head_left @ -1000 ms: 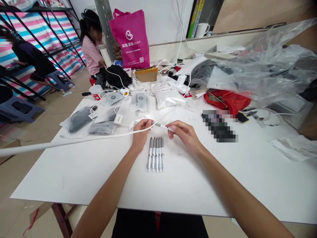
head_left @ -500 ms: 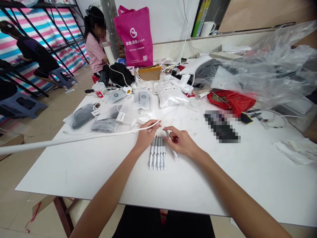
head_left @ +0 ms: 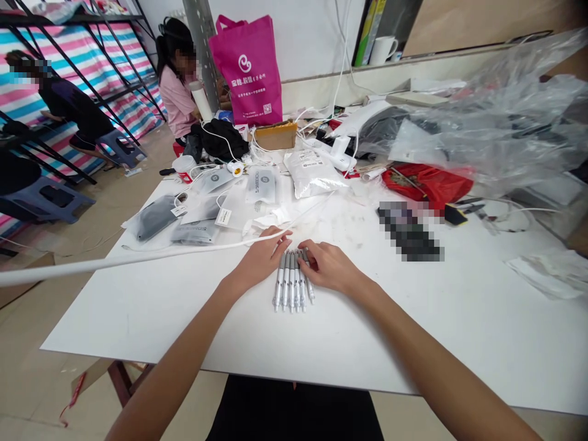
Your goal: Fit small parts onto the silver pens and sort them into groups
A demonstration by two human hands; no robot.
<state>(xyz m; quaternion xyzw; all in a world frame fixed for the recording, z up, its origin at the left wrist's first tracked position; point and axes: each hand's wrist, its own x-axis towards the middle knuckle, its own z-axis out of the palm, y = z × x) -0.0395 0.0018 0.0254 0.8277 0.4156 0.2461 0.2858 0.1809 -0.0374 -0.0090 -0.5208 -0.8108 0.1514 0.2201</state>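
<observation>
Several white pens (head_left: 285, 285) with grey grips lie side by side in a row on the white table (head_left: 248, 343), tips pointing away from me. My right hand (head_left: 328, 264) pinches one more pen (head_left: 311, 293) at its grip, along the right side of the row; its fingers partly cover it. On the row's left side rests my left hand (head_left: 261, 260), fingers loosely extended and holding nothing. Its fingertips are close to the upper ends of the pens. A white cable (head_left: 184, 252) runs across the table past my left fingers.
Packed pouches (head_left: 195, 231) and a white plastic package (head_left: 315, 174) lie beyond my hands. To the right are a blurred dark object (head_left: 408, 233), a red bag (head_left: 429, 184) and clear plastic sheeting (head_left: 505, 122). A magenta bag (head_left: 250, 73) stands behind. Two people (head_left: 177, 98) sit at the left.
My right hand has moved left and down, bringing its pen from a slant beside the row to lie against it. My left hand has shifted slightly left and down.
</observation>
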